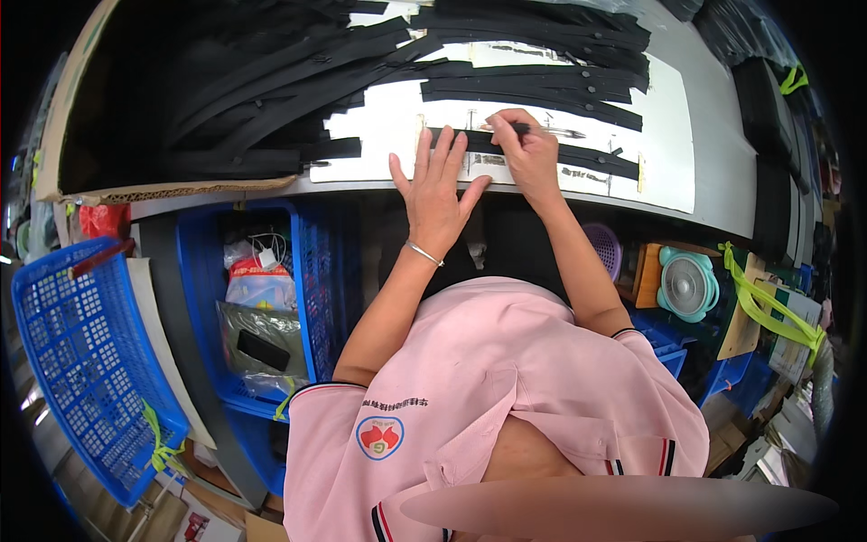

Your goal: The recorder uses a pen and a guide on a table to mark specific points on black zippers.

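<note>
A black fabric strip (578,161) lies along the near edge of a white sheet (673,135) with dark marks. My left hand (435,191) rests with spread fingers, its fingertips on the strip's left part. My right hand (531,158) is closed round a slim pen (562,133), partly hidden by the fingers. That hand is over the strip, just right of my left fingertips; whether the pen's tip touches the cloth, I cannot tell. Beyond both hands, more black strips (533,86) with small round dark dots lie side by side on the sheet.
A cardboard box (181,191) heaped with dark strips stands at left on the grey table (722,200). Below are a blue crate (318,298) holding bags and a phone (263,350), and another blue basket (81,334). A small teal fan (688,284) stands at right, near dark stacked bundles (772,117).
</note>
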A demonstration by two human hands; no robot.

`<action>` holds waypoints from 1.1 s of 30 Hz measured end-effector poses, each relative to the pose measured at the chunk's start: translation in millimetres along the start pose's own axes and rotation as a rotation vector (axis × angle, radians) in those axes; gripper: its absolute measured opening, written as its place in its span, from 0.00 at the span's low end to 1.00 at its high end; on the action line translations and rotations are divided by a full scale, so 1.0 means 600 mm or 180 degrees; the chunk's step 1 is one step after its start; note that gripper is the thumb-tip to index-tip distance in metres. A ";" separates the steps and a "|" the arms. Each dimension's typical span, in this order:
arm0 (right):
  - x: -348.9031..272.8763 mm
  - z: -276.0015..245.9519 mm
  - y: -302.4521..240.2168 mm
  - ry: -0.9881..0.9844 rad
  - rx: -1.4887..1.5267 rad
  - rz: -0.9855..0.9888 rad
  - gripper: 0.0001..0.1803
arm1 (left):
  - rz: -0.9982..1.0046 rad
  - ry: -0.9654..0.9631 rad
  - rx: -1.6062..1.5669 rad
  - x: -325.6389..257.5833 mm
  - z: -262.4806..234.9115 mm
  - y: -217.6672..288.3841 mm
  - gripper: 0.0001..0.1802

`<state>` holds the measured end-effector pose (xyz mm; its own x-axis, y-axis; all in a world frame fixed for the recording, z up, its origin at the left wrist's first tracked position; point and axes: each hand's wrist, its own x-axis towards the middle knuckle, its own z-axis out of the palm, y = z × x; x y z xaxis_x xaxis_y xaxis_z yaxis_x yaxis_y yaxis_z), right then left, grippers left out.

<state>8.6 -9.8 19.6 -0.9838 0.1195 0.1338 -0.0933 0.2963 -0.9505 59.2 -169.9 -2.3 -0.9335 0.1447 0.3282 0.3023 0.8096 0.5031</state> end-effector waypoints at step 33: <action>-0.001 0.021 0.021 -0.0503 -0.0454 -0.0805 0.09 | -0.0031 0.0006 0.0032 -0.005 0.003 -0.008 0.38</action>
<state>6.3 -18.1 4.1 -0.9448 -0.1201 0.3048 -0.3263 0.4290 -0.8423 60.0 -173.3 -7.0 -0.9360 0.1356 0.3249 0.2913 0.8167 0.4981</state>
